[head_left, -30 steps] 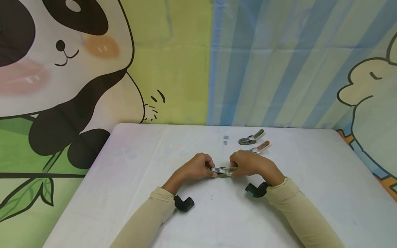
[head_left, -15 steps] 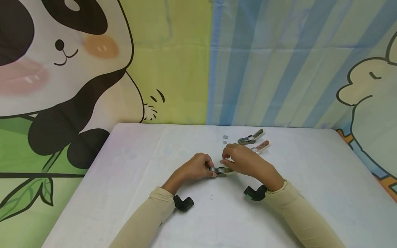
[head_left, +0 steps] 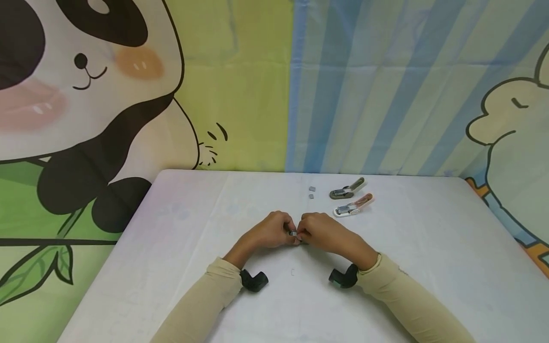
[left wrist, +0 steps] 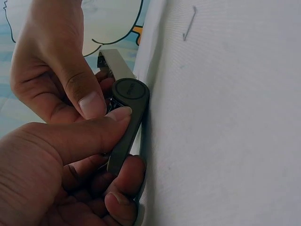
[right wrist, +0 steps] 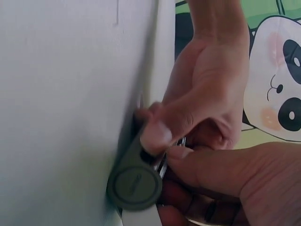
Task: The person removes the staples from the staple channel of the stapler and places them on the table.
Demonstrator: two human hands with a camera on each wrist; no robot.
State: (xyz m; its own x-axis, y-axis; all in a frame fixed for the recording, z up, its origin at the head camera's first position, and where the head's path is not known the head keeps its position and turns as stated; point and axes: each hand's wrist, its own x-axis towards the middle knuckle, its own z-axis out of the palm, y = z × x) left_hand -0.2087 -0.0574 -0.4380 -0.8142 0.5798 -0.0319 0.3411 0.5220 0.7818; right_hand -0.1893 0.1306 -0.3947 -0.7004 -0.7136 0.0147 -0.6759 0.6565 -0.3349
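A dark grey-green stapler (left wrist: 130, 92) lies swung open between the two hands, low over the white table. My left hand (head_left: 274, 230) grips its front end, thumb along the side and fingers curled beneath, as the left wrist view shows. My right hand (head_left: 321, 232) has its thumb and fingertips pinched at the metal channel beside the round hinge disc (right wrist: 135, 187). The two hands nearly meet in the head view and cover most of the stapler. Whatever small piece may be between the right fingertips, I cannot tell.
Farther back on the table (head_left: 206, 295) lie an open grey-green stapler (head_left: 343, 192) and an open pink-and-white stapler (head_left: 353, 207). Left of them are two small grey staple strips (head_left: 312, 189). A single loose staple (head_left: 293, 272) lies in front of the hands.
My right hand let go of the stapler's rear arm, lifted, then moved left and down to the channel beside the left hand. The left hand keeps its hold; the pink-and-white stapler is uncovered.
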